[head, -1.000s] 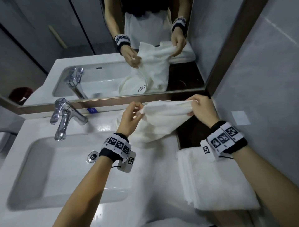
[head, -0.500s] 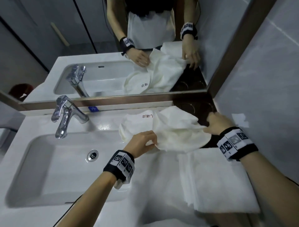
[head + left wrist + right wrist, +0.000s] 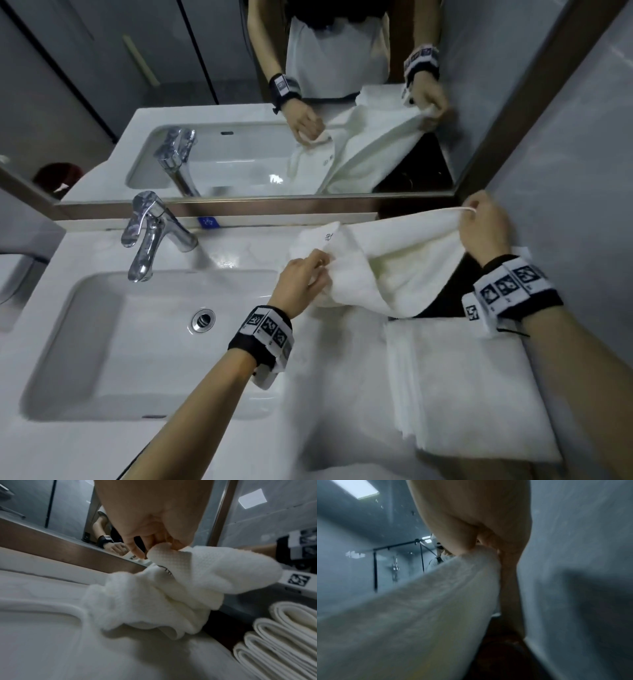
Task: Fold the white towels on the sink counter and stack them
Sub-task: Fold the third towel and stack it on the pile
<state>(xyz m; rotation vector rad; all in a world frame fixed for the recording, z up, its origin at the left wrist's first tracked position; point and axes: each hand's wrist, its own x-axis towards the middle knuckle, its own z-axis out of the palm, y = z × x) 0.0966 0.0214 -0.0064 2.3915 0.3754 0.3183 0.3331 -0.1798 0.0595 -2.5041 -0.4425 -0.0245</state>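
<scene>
Right of the basin [image 3: 102, 342], both hands work one loose towel [image 3: 387, 267]: left hand [image 3: 301, 284] fingers pinching a corner, right hand [image 3: 486, 229] gripping its hem. Folded stack [image 3: 462, 387] waits below; this one's unfolded yet.

Loose white towel [image 3: 387, 263]: unfolded, rumpled, w/ waffle-type weave & small dark printed mark near one corner. Held up off the sink counter [image 3: 325, 394], stretched left-right; far right corner raised highest, left part bunched, middle sagging just above the counter. Folded towel stack [image 3: 472, 387]: several white towels, flat & squared, rounded fold edges facing left, on the counter's right end, near side of the loose towel.
</scene>
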